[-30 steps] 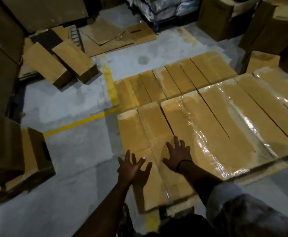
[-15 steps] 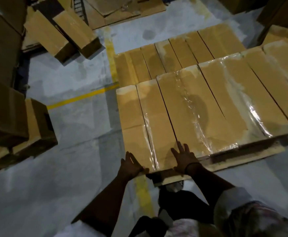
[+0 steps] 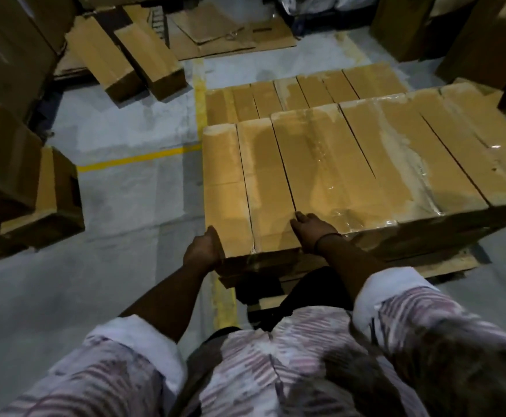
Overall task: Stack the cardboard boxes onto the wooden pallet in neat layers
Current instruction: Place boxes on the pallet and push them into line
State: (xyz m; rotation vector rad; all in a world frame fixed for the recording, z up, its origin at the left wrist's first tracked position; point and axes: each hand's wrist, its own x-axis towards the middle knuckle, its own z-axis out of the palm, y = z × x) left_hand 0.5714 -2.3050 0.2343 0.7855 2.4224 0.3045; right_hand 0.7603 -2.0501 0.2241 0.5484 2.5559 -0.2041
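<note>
A layer of long cardboard boxes is laid side by side on the wooden pallet, right up to its near edge. The end box lies at the pallet's near left corner. The left hand is curled round that box's near corner, likely so the box can be pushed tight against the next one. The right hand is laid flat on top with straight fingers and nothing is held in it. It is probably put there so the row is kept even. The boxes are brown, long and thin, and many are covered in shiny clear wrap. Thin dark gaps are seen between them. Loose boxes lie on the floor, well apart from the pallet.
</note>
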